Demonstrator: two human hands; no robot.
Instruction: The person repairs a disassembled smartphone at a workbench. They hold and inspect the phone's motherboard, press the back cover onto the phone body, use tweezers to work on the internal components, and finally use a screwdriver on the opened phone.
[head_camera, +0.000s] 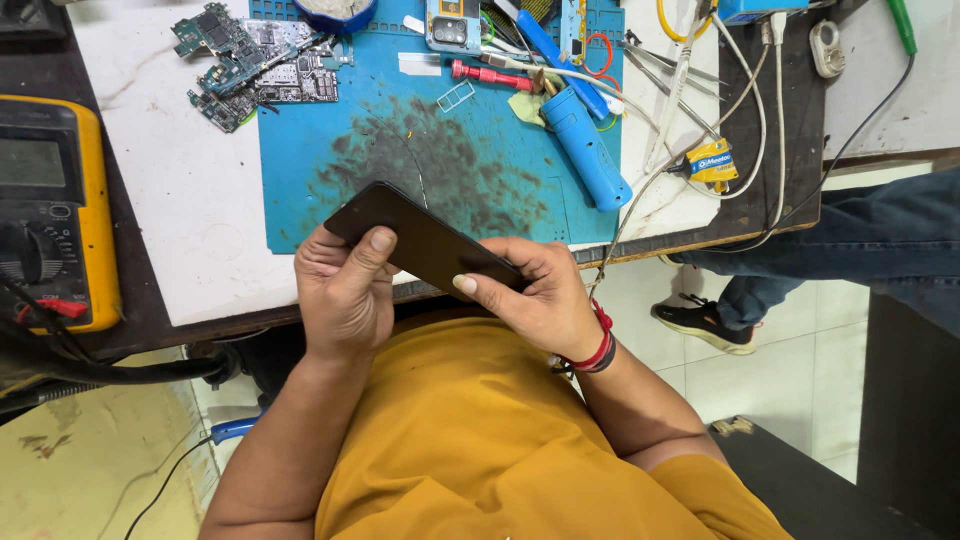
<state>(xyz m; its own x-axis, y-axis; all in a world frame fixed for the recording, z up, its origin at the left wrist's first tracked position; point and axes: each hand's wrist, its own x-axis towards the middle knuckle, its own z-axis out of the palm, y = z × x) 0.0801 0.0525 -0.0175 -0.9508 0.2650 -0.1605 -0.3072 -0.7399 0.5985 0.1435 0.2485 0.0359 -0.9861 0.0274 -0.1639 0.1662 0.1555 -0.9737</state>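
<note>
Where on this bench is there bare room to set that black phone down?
The white tabletop lies bare between the yellow multimeter and the blue mat. The mat's smudged middle is free too. Its far edge is crowded with circuit boards, tools and cables.

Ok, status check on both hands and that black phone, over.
Both hands on the black phone: left hand grips one end, right hand the other. Phone held tilted above blue mat. Nothing in the way.
</note>
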